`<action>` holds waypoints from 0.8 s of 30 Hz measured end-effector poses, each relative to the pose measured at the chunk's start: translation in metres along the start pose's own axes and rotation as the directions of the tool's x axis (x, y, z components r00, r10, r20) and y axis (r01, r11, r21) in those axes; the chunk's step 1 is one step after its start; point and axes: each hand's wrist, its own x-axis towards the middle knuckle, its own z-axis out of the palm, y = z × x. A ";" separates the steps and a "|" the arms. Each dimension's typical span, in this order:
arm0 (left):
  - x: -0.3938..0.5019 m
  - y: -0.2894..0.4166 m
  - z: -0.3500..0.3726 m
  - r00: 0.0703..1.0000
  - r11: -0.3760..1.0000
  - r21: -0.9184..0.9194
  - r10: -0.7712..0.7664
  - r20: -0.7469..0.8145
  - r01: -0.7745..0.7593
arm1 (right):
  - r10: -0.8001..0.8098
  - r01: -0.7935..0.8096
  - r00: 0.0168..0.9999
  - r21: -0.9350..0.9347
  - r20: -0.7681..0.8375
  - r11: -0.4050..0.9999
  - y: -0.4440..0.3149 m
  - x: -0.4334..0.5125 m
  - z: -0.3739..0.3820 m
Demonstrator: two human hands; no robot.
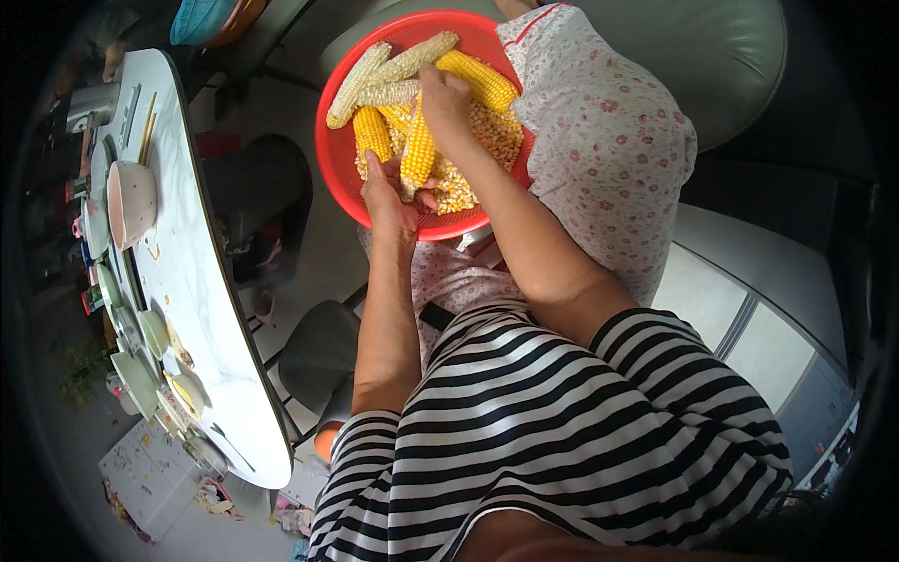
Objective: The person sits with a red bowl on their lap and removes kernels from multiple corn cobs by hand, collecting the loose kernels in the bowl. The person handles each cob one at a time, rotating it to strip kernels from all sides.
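A red plastic colander (330, 161) rests by my lap, holding loose corn kernels (495, 133) and several cobs. My left hand (390, 200) cradles the lower end of a yellow ear of corn (418, 151), its fingers showing beneath it. Around the upper part of that same ear, my right hand (447, 105) is closed, hiding its tip. Another yellow ear (371, 132) lies just left of it, and a third full ear (481, 81) leans at the far right side. Stripped pale cobs (358, 84) are piled at the colander's far left.
To the left stands a marble-patterned table (204, 281) with a pink bowl (133, 204), chopsticks (148, 130), green bowls (135, 383) and a fork (233, 447). A dark stool (319, 351) is beside my left arm. A green-grey padded seat (709, 63) lies beyond my patterned trousers (604, 154).
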 end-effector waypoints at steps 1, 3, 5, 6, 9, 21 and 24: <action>-0.001 -0.002 0.000 0.998 0.998 -0.020 0.055 -0.004 -0.055 | 0.034 -0.033 0.997 0.027 -0.065 0.999 0.002 0.002 -0.002; 0.000 -0.005 -0.002 0.996 0.986 0.138 0.090 -0.001 -0.089 | 0.035 -0.029 0.995 0.071 -0.093 0.997 0.006 0.007 -0.003; 0.004 -0.009 -0.006 0.988 0.961 0.232 0.154 0.003 -0.150 | 0.066 -0.056 0.993 0.108 -0.095 0.993 0.007 0.009 -0.004; 0.007 -0.012 -0.008 0.981 0.950 0.251 0.193 -0.003 -0.186 | 0.050 -0.041 0.996 0.111 -0.076 0.993 0.006 0.009 -0.003; 0.015 -0.020 -0.013 0.895 0.784 0.474 0.446 0.018 -0.400 | 0.055 -0.055 0.998 0.116 0.001 0.992 -0.001 0.004 -0.001; 0.003 -0.005 -0.003 0.990 0.998 0.061 -0.012 -0.139 0.020 | -0.028 0.007 0.987 0.129 0.161 0.992 -0.009 -0.010 0.002; 0.009 -0.013 -0.007 0.970 0.917 0.337 0.240 -0.040 -0.213 | -0.038 0.026 0.991 0.093 0.127 0.995 -0.006 -0.007 0.000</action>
